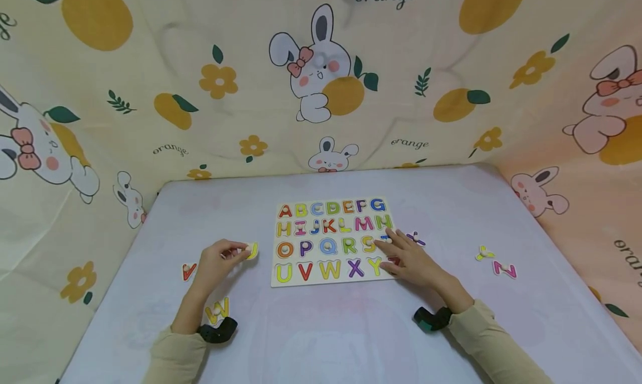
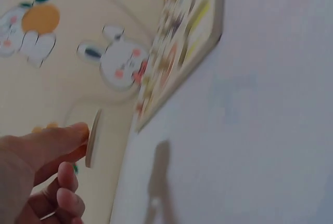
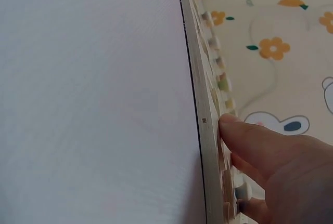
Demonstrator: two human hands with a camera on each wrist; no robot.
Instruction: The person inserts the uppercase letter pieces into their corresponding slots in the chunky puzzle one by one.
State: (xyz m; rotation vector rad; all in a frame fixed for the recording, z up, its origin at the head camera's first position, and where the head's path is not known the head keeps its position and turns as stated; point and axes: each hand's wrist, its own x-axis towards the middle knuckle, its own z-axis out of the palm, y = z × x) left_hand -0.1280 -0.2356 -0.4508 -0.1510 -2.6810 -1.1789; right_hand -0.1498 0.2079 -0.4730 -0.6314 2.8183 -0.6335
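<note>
My left hand [image 1: 218,264] pinches a yellow curved letter piece [image 1: 253,251] between thumb and fingertips, just left of the alphabet puzzle board [image 1: 298,283]. In the left wrist view that wooden letter piece [image 2: 93,138] is seen edge-on, above the table. Part of it is behind the fingers, so I cannot tell its whole shape. My right hand [image 1: 413,260] rests on the board's right side, fingers spread over the S, T and Y area. In the right wrist view its thumb [image 3: 234,125] touches the board near the edge, with other fingers partly hidden.
Left of the board lie a red V piece [image 1: 188,271] and a yellow W piece [image 1: 218,310]. To the right are a purple X piece [image 1: 416,239], a yellow Y piece [image 1: 484,253] and a pink Z piece [image 1: 504,269]. A patterned cloth [image 1: 241,111] stands behind the table.
</note>
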